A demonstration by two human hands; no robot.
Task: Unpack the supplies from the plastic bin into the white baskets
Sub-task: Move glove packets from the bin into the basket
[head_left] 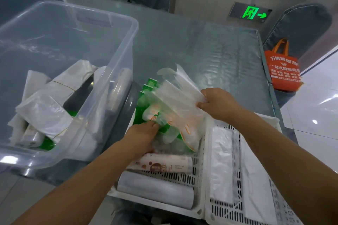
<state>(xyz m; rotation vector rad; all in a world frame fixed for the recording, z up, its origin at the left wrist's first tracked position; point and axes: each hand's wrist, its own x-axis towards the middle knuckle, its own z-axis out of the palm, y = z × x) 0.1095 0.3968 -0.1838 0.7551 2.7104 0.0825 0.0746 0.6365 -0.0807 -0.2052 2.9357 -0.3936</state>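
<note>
The person is setting a fanned stack of clear plastic packets (pixel 175 100) into the left white basket (pixel 198 184), so the step in hand looks like placing, with the unpacking about midway: the plastic bin (pixel 109 29) at the counter's (pixel 210 47) left edge is still holding white folded bags (pixel 45 107) and rolls.

The right hand (pixel 217 104) is pinching the packets' upper right end, its fingers (pixel 202 105) curled round the edge. The left hand (pixel 144 133) is reaching under the stack's lower end; its fingertips are hidden by the plastic, so whether they are gripping or only steadying I cannot tell.

The packets are hovering over the basket's far end, above green cartons (pixel 146 97). Their long axis is running from the far right down toward the near left, tilted, the sheets splaying.

The next move probably calls for squaring the fan, lowering it flat behind the printed roll (pixel 164 164) and the white roll (pixel 155 190), then releasing. The right white basket (pixel 256 212) is holding flat white bags (pixel 222 160).
</note>
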